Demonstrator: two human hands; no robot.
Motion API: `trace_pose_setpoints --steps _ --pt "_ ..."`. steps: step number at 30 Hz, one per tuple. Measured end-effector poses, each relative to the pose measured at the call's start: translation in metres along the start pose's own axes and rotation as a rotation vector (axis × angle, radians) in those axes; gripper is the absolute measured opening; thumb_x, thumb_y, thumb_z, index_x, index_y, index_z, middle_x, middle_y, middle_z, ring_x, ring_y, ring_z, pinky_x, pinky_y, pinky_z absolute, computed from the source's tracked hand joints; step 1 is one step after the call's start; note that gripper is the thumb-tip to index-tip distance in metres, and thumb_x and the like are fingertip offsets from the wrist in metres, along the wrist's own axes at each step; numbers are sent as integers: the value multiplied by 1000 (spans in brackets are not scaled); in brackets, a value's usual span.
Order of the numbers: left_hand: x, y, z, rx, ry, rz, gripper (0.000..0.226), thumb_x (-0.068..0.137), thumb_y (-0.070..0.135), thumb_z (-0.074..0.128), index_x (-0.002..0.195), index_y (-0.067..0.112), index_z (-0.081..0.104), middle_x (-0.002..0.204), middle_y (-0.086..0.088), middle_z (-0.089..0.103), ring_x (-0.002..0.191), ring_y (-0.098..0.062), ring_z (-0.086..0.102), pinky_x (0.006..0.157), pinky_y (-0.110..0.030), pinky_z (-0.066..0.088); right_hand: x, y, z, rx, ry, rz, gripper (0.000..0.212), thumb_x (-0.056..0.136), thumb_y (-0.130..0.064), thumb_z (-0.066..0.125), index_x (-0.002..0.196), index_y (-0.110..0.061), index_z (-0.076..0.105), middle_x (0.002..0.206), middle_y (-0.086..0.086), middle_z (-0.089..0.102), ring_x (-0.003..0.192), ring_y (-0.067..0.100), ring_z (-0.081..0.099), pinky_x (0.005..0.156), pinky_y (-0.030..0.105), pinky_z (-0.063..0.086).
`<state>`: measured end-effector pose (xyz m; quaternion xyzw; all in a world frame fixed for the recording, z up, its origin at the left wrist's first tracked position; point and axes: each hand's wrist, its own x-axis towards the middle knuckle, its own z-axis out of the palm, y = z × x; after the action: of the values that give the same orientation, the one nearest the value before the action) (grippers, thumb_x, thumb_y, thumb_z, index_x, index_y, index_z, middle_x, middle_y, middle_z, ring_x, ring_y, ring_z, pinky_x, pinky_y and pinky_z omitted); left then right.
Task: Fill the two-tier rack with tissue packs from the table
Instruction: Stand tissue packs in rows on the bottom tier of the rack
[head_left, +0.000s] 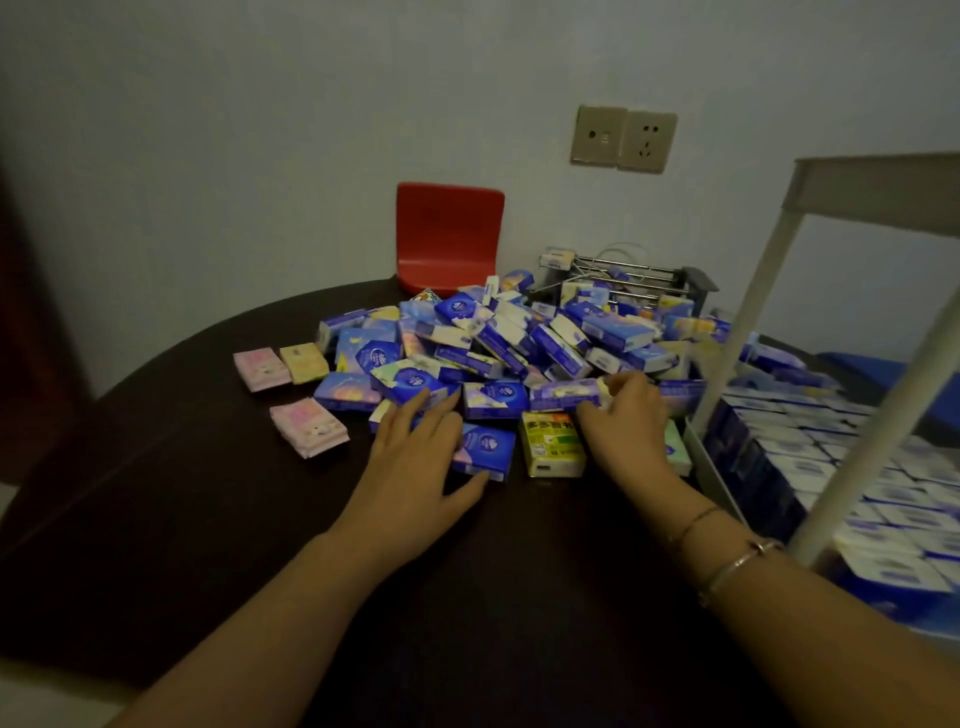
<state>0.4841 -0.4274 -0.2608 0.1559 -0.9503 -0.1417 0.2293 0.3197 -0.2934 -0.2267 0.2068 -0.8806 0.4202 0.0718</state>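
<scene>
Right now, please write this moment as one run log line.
left hand: rests on blue pack | right hand: pinches pale pack | rack: lower tier holds rows

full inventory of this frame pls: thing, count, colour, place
tissue packs: a big loose pile, mostly blue and white, table centre
pink packs: two, left of pile
pale yellow pack: one, beside upper pink pack
yellow-green pack: one, near the right hand
rack: one, white, right edge; lower tier full of blue-white packs
wire rack: one, metal, behind pile
chair: one, red, at wall
wall sockets: two, beige
table: one, dark
left hand: flat on blue packs
right hand: pinching a pack; bracelets on wrist
</scene>
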Motion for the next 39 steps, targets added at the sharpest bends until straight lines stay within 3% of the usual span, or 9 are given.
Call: trace_pose_setpoints --steps 4,7,12,15,19,23,26,34,39 --pt "1 1 1 -35 1 -19 31 84 50 60 98 30 40 133 8 41 137 -8 22 118 -41 16 12 1 6 84 -42 157 41 91 -42 47 115 -10 38 128 16 49 119 36 43 97 49 39" --pt "0 0 0 -94 57 15 38 79 51 66 100 31 41 107 14 45 103 -2 38 98 -27 36 18 -3 9 1 -128 183 59 92 -45 47 131 -4 30 136 19 44 129 40 34 103 50 35" --pt "1 -4 -6 -394 130 -123 69 74 58 64 132 29 40 125 10 36 119 -4 33 96 -25 35 16 -12 6 264 -101 195 37 85 -23 60 115 -16 39 118 10 53 114 31 51 94 50 45" --pt "-1 -2 -13 -529 220 -184 70 71 61 52 130 24 44 123 7 35 123 -7 37 99 -23 34 -3 -23 -8 419 -83 56 44 84 -9 62 123 -17 43 98 -4 56 87 13 56 86 39 50" --pt "-7 7 -17 -536 297 -61 65 71 56 60 124 20 43 120 12 41 118 -1 44 93 -17 42 -39 -42 -33 425 -207 -75 40 88 -14 63 125 -20 49 90 -11 54 77 6 55 86 37 51" --pt "-13 34 -24 -709 233 -6 68 73 44 68 131 24 38 133 23 38 122 18 37 87 -4 42 -70 -49 -56 531 -252 -92 33 86 -10 64 114 -25 53 94 -1 58 89 17 64 84 40 55" --pt "-15 56 -30 -777 267 23 64 70 41 71 125 28 39 141 16 40 126 11 39 92 -7 42 -83 -50 -76 709 -285 -43 30 90 -6 56 115 -20 52 100 5 60 85 15 67 76 35 59" --pt "-25 130 -53 -776 352 260 60 67 38 74 115 37 39 118 40 45 118 11 49 87 -6 45 -110 -34 -140 739 -187 -275 29 93 -2 50 118 -16 54 108 -3 65 92 5 68 73 28 59" --pt "-22 175 -45 -794 379 352 59 66 30 73 113 33 37 115 26 46 111 16 49 81 0 42 -118 -15 -179 823 -197 -227 23 96 -8 47 109 -23 59 90 -12 71 88 1 68 65 20 57"
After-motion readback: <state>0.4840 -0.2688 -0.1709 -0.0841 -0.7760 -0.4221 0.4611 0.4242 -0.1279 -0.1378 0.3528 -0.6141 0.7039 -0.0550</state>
